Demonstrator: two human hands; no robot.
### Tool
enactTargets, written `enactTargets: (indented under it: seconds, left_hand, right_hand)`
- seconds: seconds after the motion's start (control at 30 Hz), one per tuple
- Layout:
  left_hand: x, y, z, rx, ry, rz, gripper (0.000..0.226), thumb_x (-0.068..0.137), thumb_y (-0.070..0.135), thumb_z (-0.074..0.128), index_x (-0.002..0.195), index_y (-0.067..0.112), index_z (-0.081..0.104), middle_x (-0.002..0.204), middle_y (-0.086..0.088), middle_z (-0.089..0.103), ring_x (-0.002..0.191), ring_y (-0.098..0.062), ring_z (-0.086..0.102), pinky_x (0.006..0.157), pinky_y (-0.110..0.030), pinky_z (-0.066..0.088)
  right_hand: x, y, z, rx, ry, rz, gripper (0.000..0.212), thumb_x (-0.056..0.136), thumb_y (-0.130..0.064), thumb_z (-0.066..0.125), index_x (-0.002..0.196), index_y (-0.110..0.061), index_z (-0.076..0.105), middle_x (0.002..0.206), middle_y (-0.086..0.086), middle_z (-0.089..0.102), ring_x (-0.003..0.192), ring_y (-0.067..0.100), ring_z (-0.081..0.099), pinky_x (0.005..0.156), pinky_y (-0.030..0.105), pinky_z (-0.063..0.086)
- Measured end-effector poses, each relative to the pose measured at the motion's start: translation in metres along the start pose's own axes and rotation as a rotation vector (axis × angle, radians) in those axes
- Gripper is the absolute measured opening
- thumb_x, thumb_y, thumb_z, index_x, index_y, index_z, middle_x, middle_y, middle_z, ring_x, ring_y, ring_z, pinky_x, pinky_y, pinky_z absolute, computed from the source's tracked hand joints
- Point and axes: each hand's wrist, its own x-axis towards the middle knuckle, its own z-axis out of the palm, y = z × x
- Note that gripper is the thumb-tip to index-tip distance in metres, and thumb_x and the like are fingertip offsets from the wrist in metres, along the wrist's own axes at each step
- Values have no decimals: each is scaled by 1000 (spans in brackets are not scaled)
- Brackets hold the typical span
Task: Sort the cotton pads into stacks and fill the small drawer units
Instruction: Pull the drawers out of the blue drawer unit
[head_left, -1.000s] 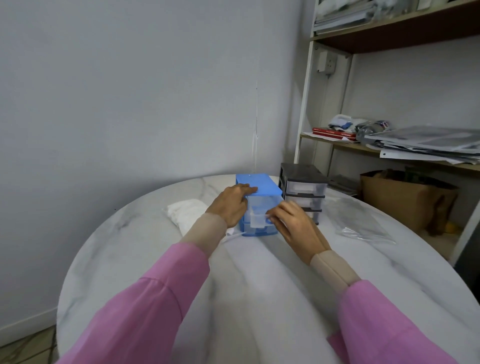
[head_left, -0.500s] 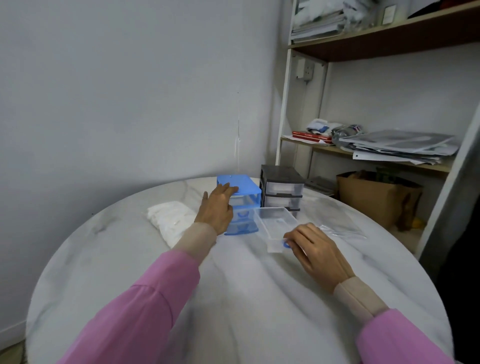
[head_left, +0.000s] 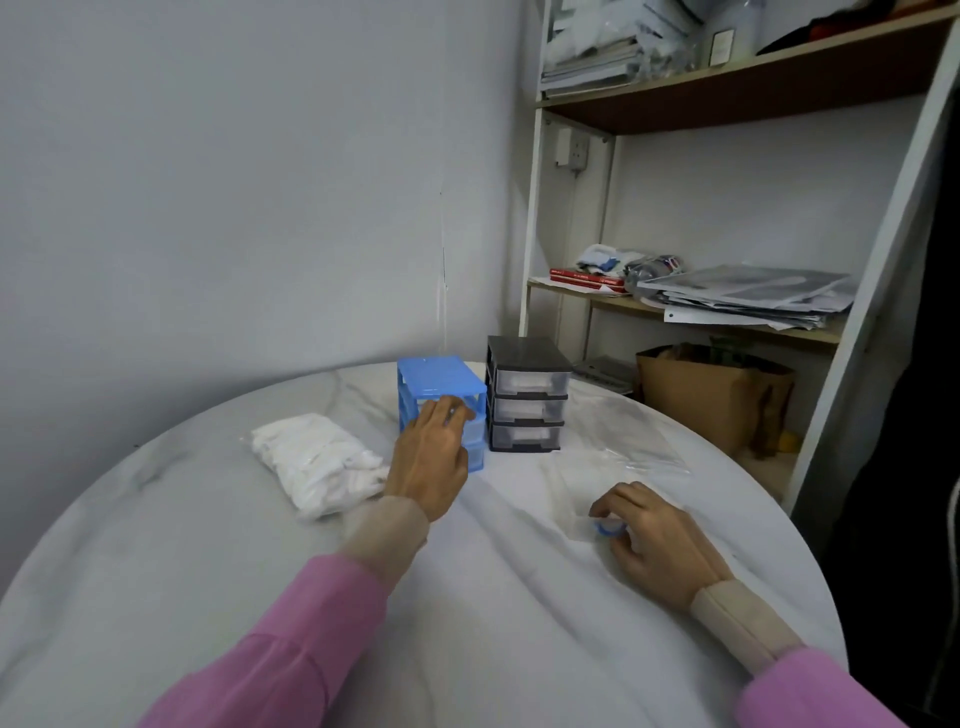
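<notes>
Nearest the camera, two pink sleeves with beige cuffs reach out over the round white marbled tabletop (head_left: 156, 519). The right hand (head_left: 657, 540) lies low on the right side, its fingers curled round the small blue handle (head_left: 609, 529) of a clear plastic drawer (head_left: 576, 493) that sits flat on the tabletop, out of its unit. The drawer is see-through and hard to make out against the pale surface; its long axis runs away from the hand toward the drawer units, handle end nearest the person. Whether anything lies in it cannot be told.

Further out, the left hand (head_left: 434, 457) reaches forward with its back to the camera. Its fingers are bent against the front of the blue drawer unit (head_left: 436, 379) at the upper level, hiding most of that front; whether they grip a drawer or only press on it cannot be told. The top slot looks open beside the fingertips.

Left of that hand lies a clear bag of white cotton pads (head_left: 311, 462), its long axis running from far left toward near right, its near end just beside the left wrist.

Just right of the blue unit stands a black drawer unit (head_left: 524, 395) with three clear drawers pushed in, fronts facing the person. A crumpled clear plastic bag (head_left: 623, 436) lies to its right. Beyond the tabletop stands a shelf (head_left: 727, 317) with stacked papers, and a brown paper bag (head_left: 717, 395) below.
</notes>
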Motion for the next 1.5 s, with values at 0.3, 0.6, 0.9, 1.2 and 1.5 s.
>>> enactTargets:
  seconds: [0.3, 0.6, 0.9, 1.2, 1.5]
  left_hand:
    - [-6, -17, -12, -105, 0, -121, 38, 86, -1, 45, 118, 13, 59, 122, -4, 57, 111, -22, 52, 85, -25, 39]
    - [14, -31, -30, -48, 43, -77, 50, 88, -1, 44, 136, 11, 42, 142, -2, 40, 130, -18, 37, 100, -23, 32]
    - [27, -38, -35, -106, -238, -113, 63, 88, -5, 38, 146, 18, 27, 155, 2, 21, 143, -12, 15, 110, -18, 12]
    - [27, -39, -37, -109, -223, -131, 63, 89, -3, 42, 145, 24, 30, 153, 4, 26, 141, -14, 22, 110, -24, 21]
    - [29, -40, -35, -98, -223, -151, 63, 89, -3, 44, 144, 25, 31, 153, 5, 28, 140, -15, 26, 110, -26, 24]
  right_hand:
    - [30, -35, 7, 40, -74, -16, 25, 88, -10, 48, 109, -19, 59, 110, -6, 56, 101, 12, 52, 85, 24, 46]
    - [80, -76, 32, 36, -307, 48, 55, 88, -10, 44, 139, -25, 32, 128, 0, 47, 116, 18, 46, 89, 33, 44]
    - [113, -94, 59, 3, -331, 125, 76, 87, -9, 43, 149, -32, 5, 130, 8, 46, 107, 30, 55, 80, 34, 44]
    - [120, -104, 63, -73, -219, 159, 54, 89, -13, 46, 138, -21, 26, 132, 7, 47, 108, 27, 56, 86, 34, 45]
    - [110, -96, 53, -187, 119, -35, 35, 46, -7, 84, 76, -16, 66, 87, 5, 59, 78, 25, 63, 63, 37, 49]
